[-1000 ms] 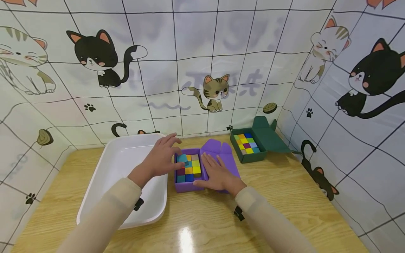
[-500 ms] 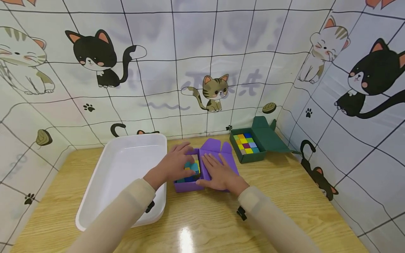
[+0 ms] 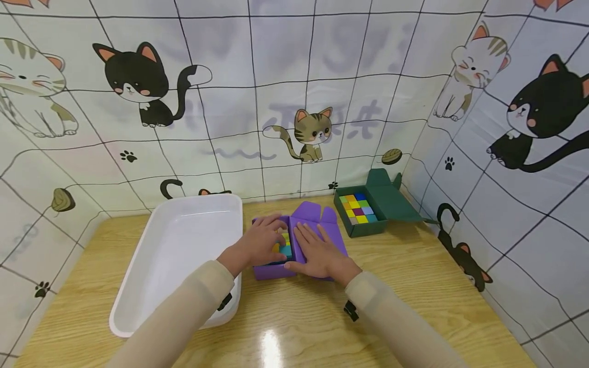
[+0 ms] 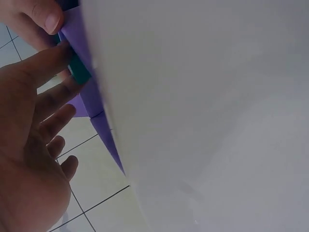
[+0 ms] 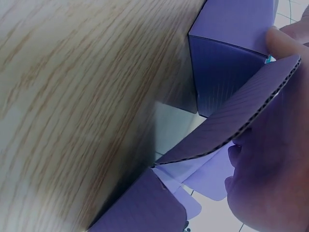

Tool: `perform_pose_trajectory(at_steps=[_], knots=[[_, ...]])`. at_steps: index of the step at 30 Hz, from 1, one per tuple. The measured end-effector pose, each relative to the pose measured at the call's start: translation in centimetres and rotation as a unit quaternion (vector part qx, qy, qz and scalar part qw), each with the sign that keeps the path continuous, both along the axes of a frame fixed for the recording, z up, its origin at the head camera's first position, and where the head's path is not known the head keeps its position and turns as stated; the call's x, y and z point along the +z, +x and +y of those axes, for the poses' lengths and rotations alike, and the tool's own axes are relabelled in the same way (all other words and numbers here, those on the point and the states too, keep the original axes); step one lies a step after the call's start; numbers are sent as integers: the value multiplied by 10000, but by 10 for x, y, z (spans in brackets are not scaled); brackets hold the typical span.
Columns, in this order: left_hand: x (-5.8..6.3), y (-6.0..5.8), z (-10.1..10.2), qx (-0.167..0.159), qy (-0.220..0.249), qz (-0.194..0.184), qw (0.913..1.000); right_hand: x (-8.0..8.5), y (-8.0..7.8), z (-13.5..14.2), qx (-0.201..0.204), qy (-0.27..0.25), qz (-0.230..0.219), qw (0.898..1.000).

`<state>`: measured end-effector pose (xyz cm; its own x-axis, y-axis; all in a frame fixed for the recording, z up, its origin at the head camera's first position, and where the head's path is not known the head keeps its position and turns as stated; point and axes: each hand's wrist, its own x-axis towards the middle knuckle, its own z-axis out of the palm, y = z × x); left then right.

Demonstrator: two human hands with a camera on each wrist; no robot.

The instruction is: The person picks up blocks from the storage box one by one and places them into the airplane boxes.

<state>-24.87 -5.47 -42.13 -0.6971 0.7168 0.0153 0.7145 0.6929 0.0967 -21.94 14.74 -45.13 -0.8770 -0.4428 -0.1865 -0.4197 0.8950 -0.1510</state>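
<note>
A purple cardboard box point(image 3: 276, 271) full of coloured cubes stands at mid-table, its lid point(image 3: 307, 210) folded back to the right. My left hand point(image 3: 258, 242) reaches over the box and hides much of its contents. Thumb and forefinger pinch a teal cube point(image 4: 80, 70) at the box, seen in the left wrist view. Yellow cubes point(image 3: 284, 238) show beside the fingers. My right hand point(image 3: 318, 251) lies flat on the purple lid, fingers straight, thumb near the box's right wall. From below, the right wrist view shows the lid's bent flap point(image 5: 231, 113) under that hand.
Left of the box stands a large white tray point(image 3: 172, 255), partly behind my left forearm. A green box point(image 3: 368, 229) with several coloured cubes and its lid open sits at the back right. Cat-patterned sheeting point(image 3: 239, 102) rises behind and beside the wooden table point(image 3: 313, 327).
My left hand has carried the teal cube from the box's upper left towards its lower right, and lowered it. My right hand has stayed on the lid.
</note>
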Motion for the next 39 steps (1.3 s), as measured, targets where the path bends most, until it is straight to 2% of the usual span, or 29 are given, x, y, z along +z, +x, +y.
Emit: perform_pose_trajectory(at_steps=[9, 22, 28, 35, 39], knots=[[-7, -3, 2, 77, 67, -357, 9993, 0, -1, -1, 29, -99, -158, 9998], [-17, -8, 11, 212, -688, -110, 9973, 6, 1, -2, -8, -69, -254, 9997], [-15, -7, 14, 273, -860, -123, 9958, 7, 1, -1, -15, -157, -315, 9994], [-11, -6, 12, 228, -1016, 44, 9946, 7, 0, -2, -1, -169, -366, 9992], [-3, -5, -1, 244, -652, 258, 9972, 8, -1, -1, -12, -246, -404, 9989]])
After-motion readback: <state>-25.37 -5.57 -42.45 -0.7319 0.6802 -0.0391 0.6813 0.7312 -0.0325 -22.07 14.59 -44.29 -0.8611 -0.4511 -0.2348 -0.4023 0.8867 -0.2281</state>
